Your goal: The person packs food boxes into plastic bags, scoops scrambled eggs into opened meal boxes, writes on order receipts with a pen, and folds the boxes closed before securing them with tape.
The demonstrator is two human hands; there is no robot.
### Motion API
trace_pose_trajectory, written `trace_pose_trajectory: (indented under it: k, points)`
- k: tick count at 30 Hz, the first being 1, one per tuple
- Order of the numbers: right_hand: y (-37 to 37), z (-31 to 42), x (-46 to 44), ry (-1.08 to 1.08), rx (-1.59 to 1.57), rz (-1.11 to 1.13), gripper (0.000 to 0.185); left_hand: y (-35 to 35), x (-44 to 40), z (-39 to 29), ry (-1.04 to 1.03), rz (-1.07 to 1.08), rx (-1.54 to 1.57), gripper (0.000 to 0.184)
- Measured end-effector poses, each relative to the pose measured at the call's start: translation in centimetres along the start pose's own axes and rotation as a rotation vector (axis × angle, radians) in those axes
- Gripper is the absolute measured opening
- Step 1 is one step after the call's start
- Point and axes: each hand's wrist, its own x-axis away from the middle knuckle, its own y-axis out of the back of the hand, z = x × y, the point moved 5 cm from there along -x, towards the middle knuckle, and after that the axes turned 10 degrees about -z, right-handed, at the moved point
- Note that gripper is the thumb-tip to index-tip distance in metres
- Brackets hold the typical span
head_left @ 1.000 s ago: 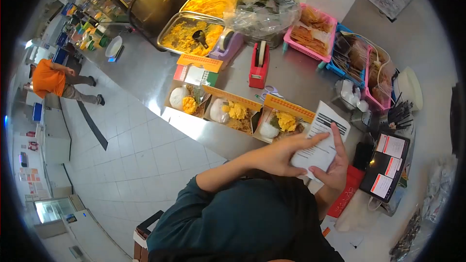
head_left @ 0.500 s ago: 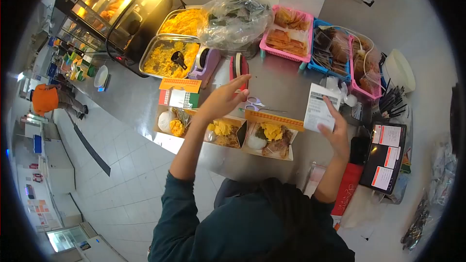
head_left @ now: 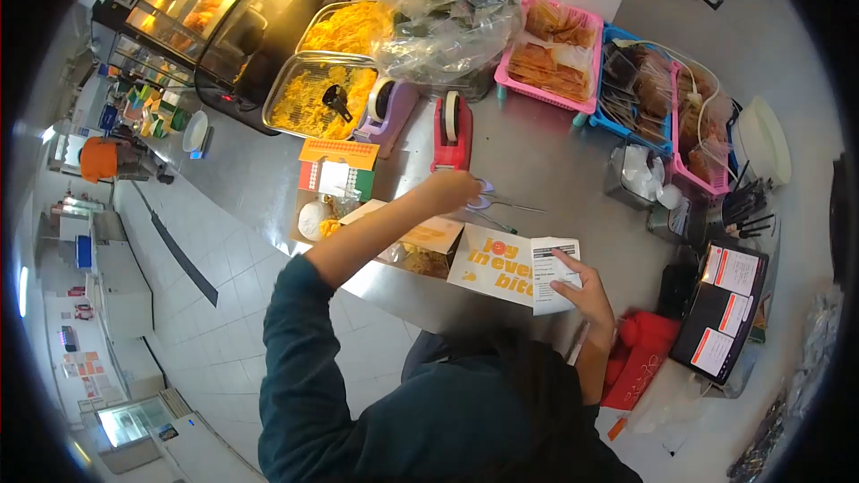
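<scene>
My right hand [head_left: 586, 293] grips the printed paper slip [head_left: 553, 273] at the right end of a closed box [head_left: 492, 261] with orange lettering. My left hand [head_left: 452, 190] is closed near the front of the red tape dispenser [head_left: 453, 139], beside the purple-handled scissors [head_left: 484, 195]; what its fingers hold, if anything, is hidden. Left of the lettered box, another box [head_left: 425, 261] shows shredded food under its partly lowered lid. An open box [head_left: 313, 222] with rice stands further left, partly behind my left forearm.
Trays of yellow food [head_left: 313, 98], a purple tape dispenser [head_left: 392, 116] and a plastic bag [head_left: 447, 27] stand at the back. Pink baskets [head_left: 550, 54] and a blue basket [head_left: 633, 89] are right of them. A tablet [head_left: 727, 313] lies at right. A person in orange [head_left: 100, 159] is far left.
The rightmost food box is now closed. The slip has come down to its right end. My left hand has moved slightly right and down, closing beside the tape dispenser.
</scene>
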Motion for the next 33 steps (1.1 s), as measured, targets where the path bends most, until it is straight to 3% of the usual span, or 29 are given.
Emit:
trace_pose_trajectory:
  k: [1, 6, 9, 13, 15, 17, 20, 22, 24, 26, 27, 30, 32, 33]
  points:
    - [-0.1, 0.2, 0.0, 0.012, 0.011, -0.009, 0.05, 0.2, -0.9, -0.9, -0.022, 0.064, -0.107, 0.012]
    - [-0.3, 0.0, 0.7, 0.038, 0.053, -0.034, 0.049, -5.6, -2.2, -1.9, -0.418, -0.031, -0.381, 0.013]
    - [-0.5, -0.1, 1.1, 0.12, 0.165, -0.083, 0.05, -6.2, -2.4, -1.6, -0.47, 0.031, -0.453, 0.011]
    - [-0.7, 1.0, 1.7, 0.166, 0.187, -0.1, 0.049, -5.7, -3.0, -0.5, -0.307, -0.115, -0.214, 0.017]
    - [-0.7, 3.0, 2.3, 0.259, 0.181, -0.131, 0.049, 0.0, -1.5, -1.3, -0.047, -0.202, 0.005, 0.02]
    - [-1.2, 5.6, 2.9, 0.385, 0.273, -0.107, 0.053, 5.7, 3.2, -2.8, 0.098, -0.402, 0.289, 0.021]
    - [-3.3, 8.8, 4.4, 0.435, 0.218, 0.001, 0.06, 9.8, 11.6, -4.4, 0.104, -0.84, 0.691, 0.023]
    - [-5.4, 10.0, 4.9, 0.463, 0.179, 0.1, 0.064, 10.6, 19.2, -5.5, 0.061, -1.215, 0.558, 0.025]
    - [-7.7, 11.1, 5.3, 0.535, 0.19, 0.198, 0.068, 10.0, 27.0, -6.2, 0.245, -1.364, 1.1, 0.011]
    - [-10.3, 11.5, 5.8, 0.565, 0.257, 0.312, 0.07, 8.6, 35.9, -5.9, 0.067, -1.641, 1.013, 0.039]
    - [-12.0, 11.7, 6.3, 0.595, 0.284, 0.37, 0.071, 8.9, 41.1, -7.7, 0.343, -1.913, 0.876, 0.052]
    - [-16.4, 10.4, 7.2, 0.567, 0.279, 0.51, 0.071, 5.9, 54.4, -13.9, 0.055, -2.639, 0.768, 0.06]
    - [-18.8, 8.9, 7.9, 0.563, 0.326, 0.573, 0.071, 2.4, 58.7, -18.5, 0.124, -2.832, 0.683, 0.064]
    - [-20.0, 7.4, 8.1, 0.557, 0.32, 0.623, 0.07, 0.8, 58.9, -19.3, 0.244, -2.725, 0.747, 0.066]
